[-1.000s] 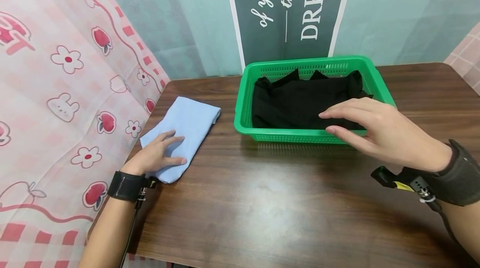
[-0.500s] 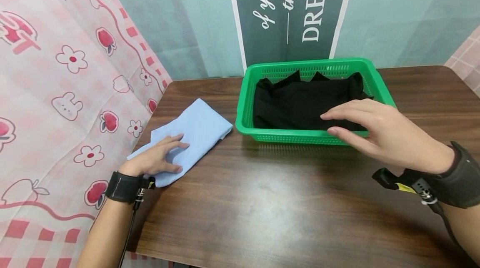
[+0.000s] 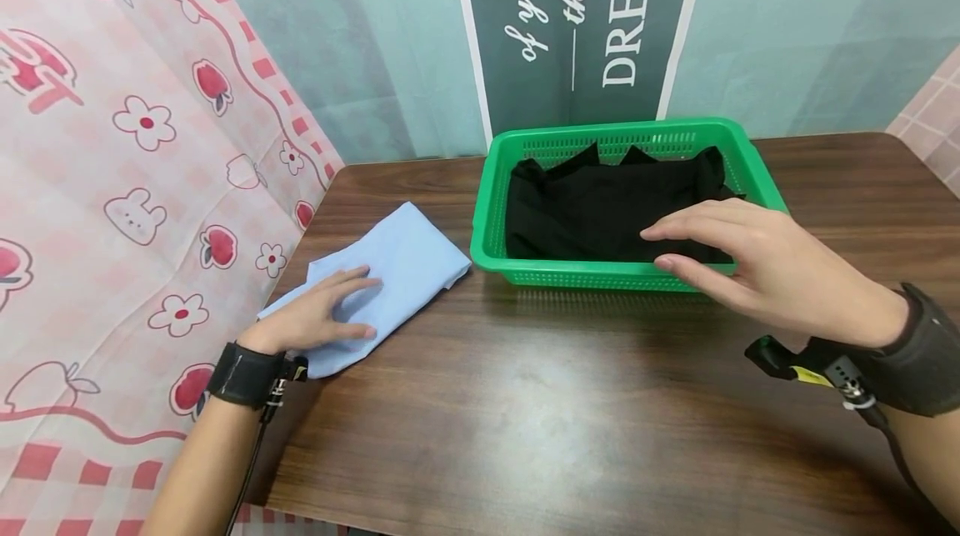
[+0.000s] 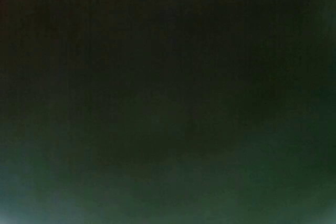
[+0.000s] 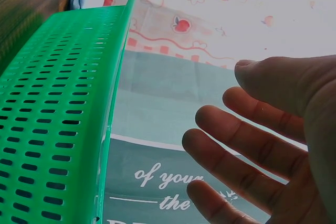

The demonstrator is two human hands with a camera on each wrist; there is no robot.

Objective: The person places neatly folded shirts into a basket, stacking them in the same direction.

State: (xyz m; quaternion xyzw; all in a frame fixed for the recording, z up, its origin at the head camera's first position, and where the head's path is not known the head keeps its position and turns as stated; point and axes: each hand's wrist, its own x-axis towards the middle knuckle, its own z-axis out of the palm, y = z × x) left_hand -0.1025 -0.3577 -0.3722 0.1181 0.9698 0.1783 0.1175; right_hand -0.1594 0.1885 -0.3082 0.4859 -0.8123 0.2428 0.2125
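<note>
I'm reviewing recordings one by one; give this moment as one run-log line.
left hand: on folded light-blue cloth | right hand: empty, near green perforated basket | black cloth: inside basket | left-wrist view: too dark

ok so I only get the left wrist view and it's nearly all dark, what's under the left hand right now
Observer: The left hand rests on a light blue cloth.
Operator: Got it, and is the right hand holding anything?
Observer: No, the right hand has nothing in its grasp.
Operator: What's closest to that one?
Observer: A green basket with black cloth inside it.
</note>
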